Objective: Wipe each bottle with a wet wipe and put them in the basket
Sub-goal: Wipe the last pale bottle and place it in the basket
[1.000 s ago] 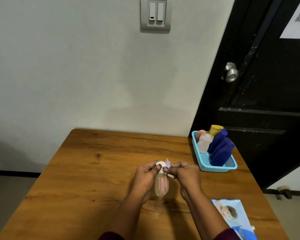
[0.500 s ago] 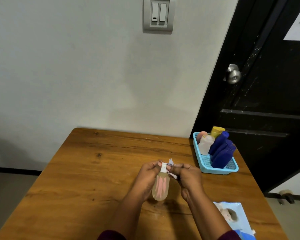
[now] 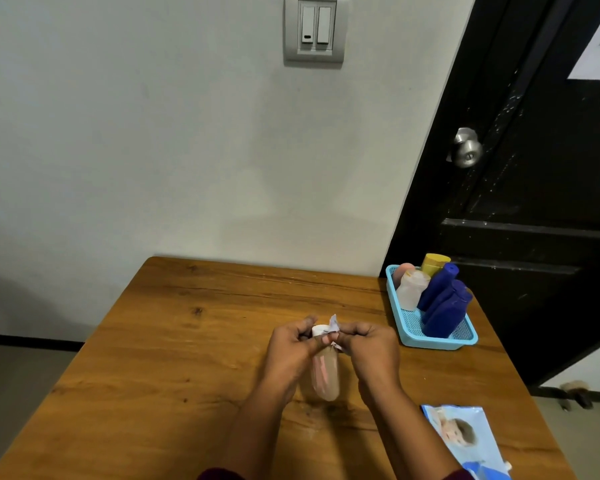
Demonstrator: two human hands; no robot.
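Observation:
A small clear bottle (image 3: pixel 324 375) with a pink label and a white cap is held above the middle of the wooden table (image 3: pixel 174 341). My left hand (image 3: pixel 291 351) grips it near the neck. My right hand (image 3: pixel 371 351) pinches a crumpled wet wipe (image 3: pixel 333 325) against the cap. A light blue basket (image 3: pixel 430 341) stands at the table's right edge. It holds blue bottles (image 3: pixel 444 306), a translucent white one (image 3: pixel 411 289), a yellow-capped one (image 3: pixel 433 263) and a pink one (image 3: pixel 403 270).
A pack of wet wipes (image 3: pixel 465 438) lies at the near right corner of the table. Behind the basket is a dark door (image 3: pixel 534 202) with a metal knob (image 3: pixel 466 148). A white wall with a switch plate (image 3: pixel 314 29) stands behind the table.
Both hands have stayed close together around the bottle's cap, working the wipe over it. The bottle tilted slightly in the left hand; nothing else moved.

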